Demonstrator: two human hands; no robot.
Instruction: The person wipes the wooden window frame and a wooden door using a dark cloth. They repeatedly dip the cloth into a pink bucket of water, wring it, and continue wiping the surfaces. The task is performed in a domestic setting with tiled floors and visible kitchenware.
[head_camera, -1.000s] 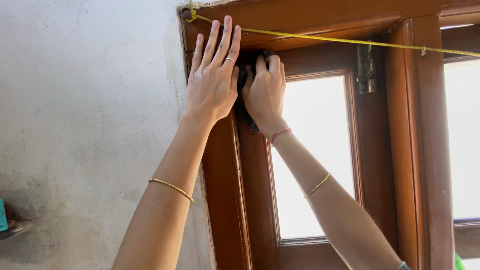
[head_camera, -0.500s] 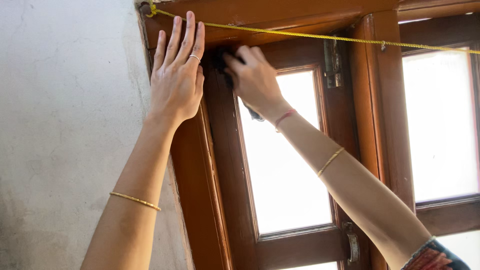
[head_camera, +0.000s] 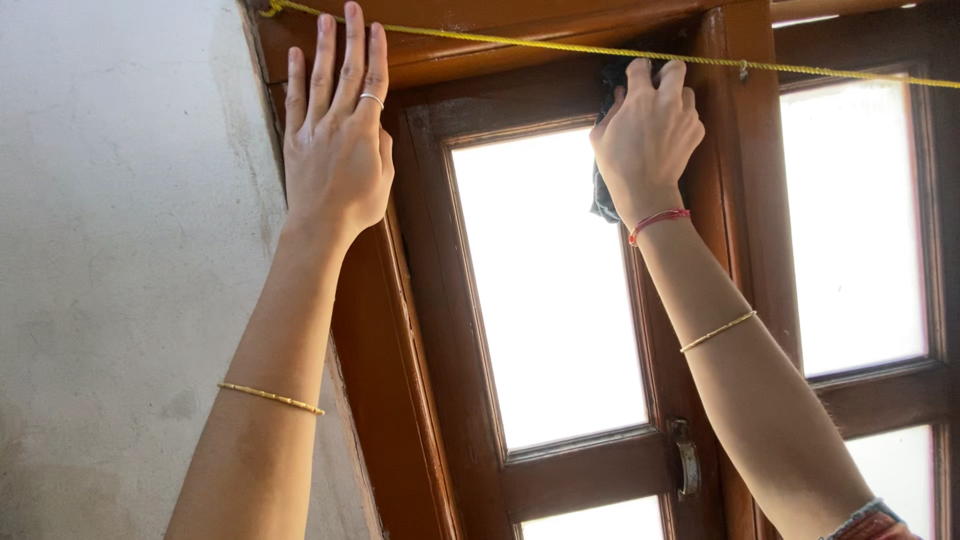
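left hand (head_camera: 335, 150): flat and open, fingers straight and close together, palm pressed on the upper left corner of the wooden window frame (head_camera: 380, 330); a thin ring on one finger.
right hand (head_camera: 648, 135): fingers curled shut around a dark cloth (head_camera: 603, 195), pressing it to the top right corner of the sash, just under the rope.
dark cloth: soft, crumpled, grey-black; mostly hidden by the hand, a loose end hanging below the wrist against the pane.
window frame: glossy reddish-brown wood, moulded edges, straight rails.
glass pane (head_camera: 545, 290): frosted, bright white, tall rectangle set in the sash.
rope (head_camera: 560, 48): thin, twisted, yellow, stretched across the top of the frame.
latch (head_camera: 686, 458): small dull metal piece on the lower rail.
wall (head_camera: 110, 250): rough, pale plaster, stained.
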